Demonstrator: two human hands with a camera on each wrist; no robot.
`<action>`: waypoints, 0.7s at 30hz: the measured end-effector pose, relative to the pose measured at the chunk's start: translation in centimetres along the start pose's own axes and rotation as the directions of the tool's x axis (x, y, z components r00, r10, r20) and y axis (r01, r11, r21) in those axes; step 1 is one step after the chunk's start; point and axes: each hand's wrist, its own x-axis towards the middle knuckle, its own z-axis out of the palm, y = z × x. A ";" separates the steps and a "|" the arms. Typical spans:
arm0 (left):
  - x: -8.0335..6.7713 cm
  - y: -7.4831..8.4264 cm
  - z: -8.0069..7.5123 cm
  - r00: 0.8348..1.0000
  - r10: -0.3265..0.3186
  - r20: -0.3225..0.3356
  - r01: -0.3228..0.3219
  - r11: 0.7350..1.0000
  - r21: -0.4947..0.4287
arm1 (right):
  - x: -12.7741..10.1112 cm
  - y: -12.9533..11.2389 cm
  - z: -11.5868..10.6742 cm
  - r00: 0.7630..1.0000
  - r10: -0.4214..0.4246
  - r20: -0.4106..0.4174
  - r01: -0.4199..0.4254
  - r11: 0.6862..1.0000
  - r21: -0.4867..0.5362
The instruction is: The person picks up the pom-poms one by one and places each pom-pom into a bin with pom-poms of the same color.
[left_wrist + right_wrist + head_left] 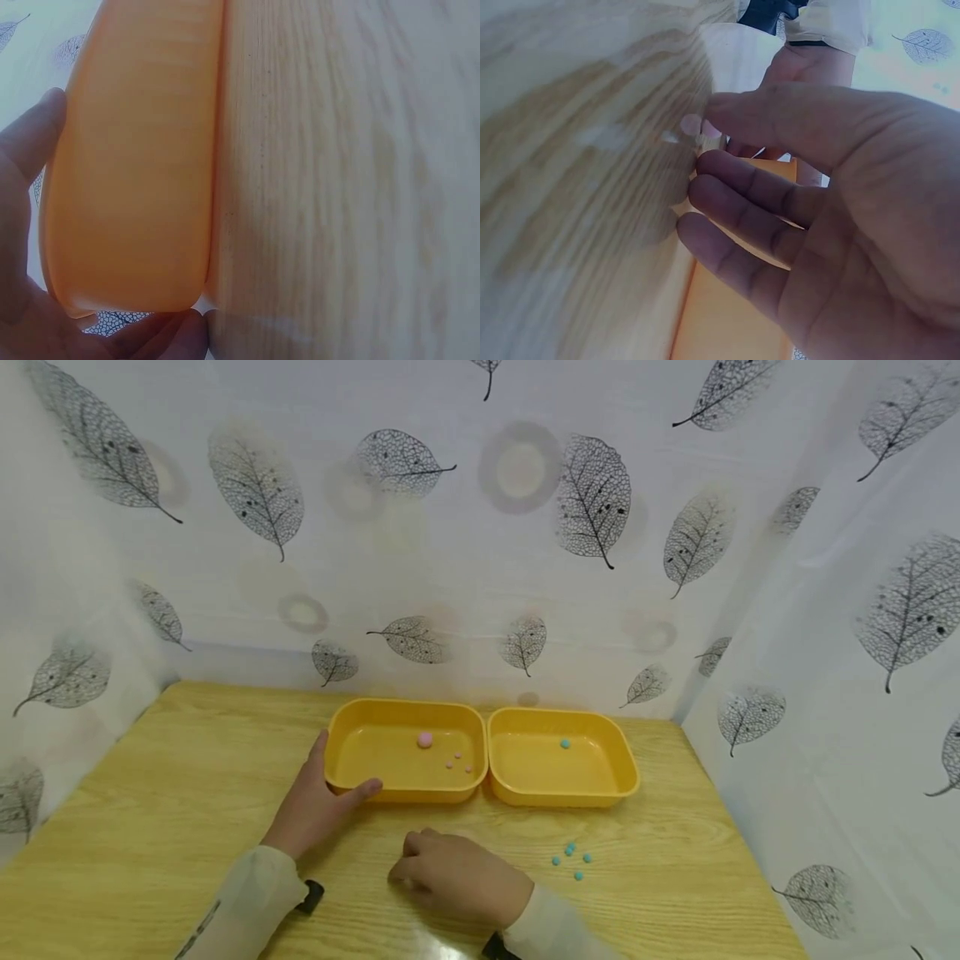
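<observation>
Two yellow plastic trays stand side by side near the back of the table. My left hand (pixel 311 802) holds the left tray (pixel 420 795) at its left front corner, the thumb at the front rim and the fingers round the end wall (pixel 135 187). A larger pink ball (pixel 425 740) and several tiny pink balls (pixel 458 756) lie in that tray. In front of the trays, my right hand (pixel 461 877) is down at the tabletop with curled fingers. Its thumb and fingertips pinch a small pink ball (pixel 711 130), partly hidden by the thumb; the head view does not show this ball.
A blue ball (pixel 566 743) lies in the right tray (pixel 562 798). Several blue balls (pixel 587 858) are scattered on the wooden table (pixel 675 860), to the right of my right hand. White leaf-patterned sheets (pixel 465 552) stand behind the table and at both sides.
</observation>
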 end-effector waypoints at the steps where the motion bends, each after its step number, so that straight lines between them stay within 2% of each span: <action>1: 0.0 0.0 0.0 1.000 0.002 0.000 -0.002 1.000 0.002 | 0.0 0.0 0.0 1.000 0.002 -0.002 -0.002 1.000 -0.007; 21: -0.1 0.2 0.0 1.000 -0.006 0.014 0.006 1.000 0.005 | 0.0 -0.2 -0.1 0.999 0.028 -0.015 -0.029 0.998 -0.064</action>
